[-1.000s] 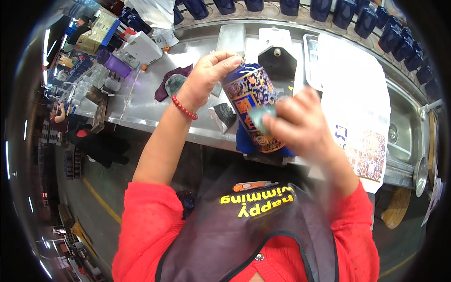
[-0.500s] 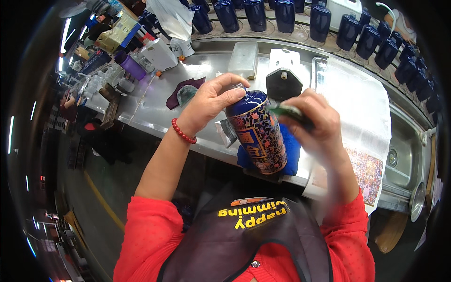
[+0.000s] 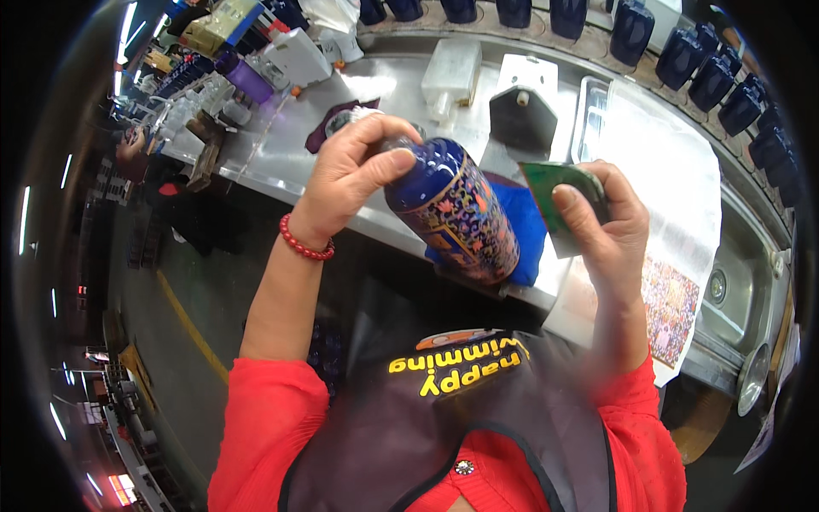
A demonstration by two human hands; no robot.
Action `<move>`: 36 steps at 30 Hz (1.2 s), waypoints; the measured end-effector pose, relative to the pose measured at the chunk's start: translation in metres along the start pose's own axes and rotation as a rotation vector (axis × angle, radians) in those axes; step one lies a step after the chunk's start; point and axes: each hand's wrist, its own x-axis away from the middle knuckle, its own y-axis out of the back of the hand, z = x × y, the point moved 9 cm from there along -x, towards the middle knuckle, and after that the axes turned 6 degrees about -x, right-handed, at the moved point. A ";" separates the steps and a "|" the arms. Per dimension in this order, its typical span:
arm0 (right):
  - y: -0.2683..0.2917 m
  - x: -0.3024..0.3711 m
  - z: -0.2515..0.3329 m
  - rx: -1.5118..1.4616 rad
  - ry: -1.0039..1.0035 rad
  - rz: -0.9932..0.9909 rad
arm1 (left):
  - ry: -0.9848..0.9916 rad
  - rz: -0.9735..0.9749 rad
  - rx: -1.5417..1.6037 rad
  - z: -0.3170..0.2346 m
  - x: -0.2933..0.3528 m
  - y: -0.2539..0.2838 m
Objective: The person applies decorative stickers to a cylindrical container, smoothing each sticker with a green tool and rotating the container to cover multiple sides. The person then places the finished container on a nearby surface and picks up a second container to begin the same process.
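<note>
A dark blue bottle point(image 3: 465, 218) with a colourful flower pattern leans over a blue cloth point(image 3: 527, 230) at the table's front edge. My left hand point(image 3: 363, 166), with a red bead bracelet at the wrist, is closed round the bottle's neck, hiding most of it. To the right of the bottle and apart from it, my right hand point(image 3: 607, 213) grips a flat green scraper point(image 3: 553, 189) between thumb and fingers. Beyond my left hand lies a dark purple cloth point(image 3: 320, 128). On the right, a patterned decal sheet point(image 3: 670, 303) rests on white paper point(image 3: 653, 171).
A row of plain blue bottles point(image 3: 631, 34) curves along the far side. A clear rectangular bottle point(image 3: 452, 72) and a black-and-white stand point(image 3: 523, 119) are on the metal table point(image 3: 384, 94). A sink point(image 3: 734, 256) is at the right, a purple bottle point(image 3: 243, 78) at the far left.
The bottle's neck end has shifted left and toward me, tilting it more. My right hand has drawn the scraper away from its side, to the right.
</note>
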 end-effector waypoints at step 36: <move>-0.098 0.028 0.029 0.642 0.575 0.317 | -0.056 -0.006 0.031 0.034 0.029 0.023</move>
